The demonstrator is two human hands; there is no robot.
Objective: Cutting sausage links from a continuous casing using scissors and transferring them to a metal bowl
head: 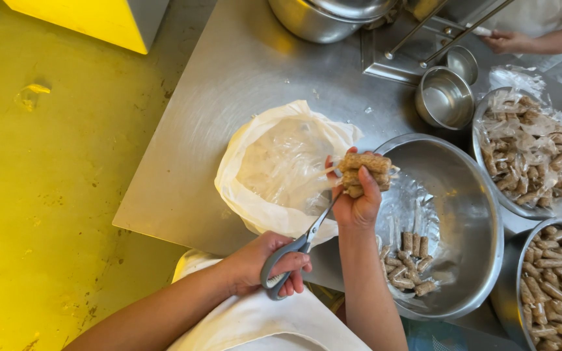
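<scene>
Scissors point(302, 244) point up-right (blades open), left hand point(265, 263) gripping; right hand point(358, 201) clutches bundle point(364, 172).

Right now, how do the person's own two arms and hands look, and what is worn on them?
Both forearms are bare to above the wrist; no sleeves reach them. The left hand and the right hand wear no gloves, and no rings, watch or bracelet can be seen. A white garment, maybe an apron, lies under the arms at the body.
</scene>
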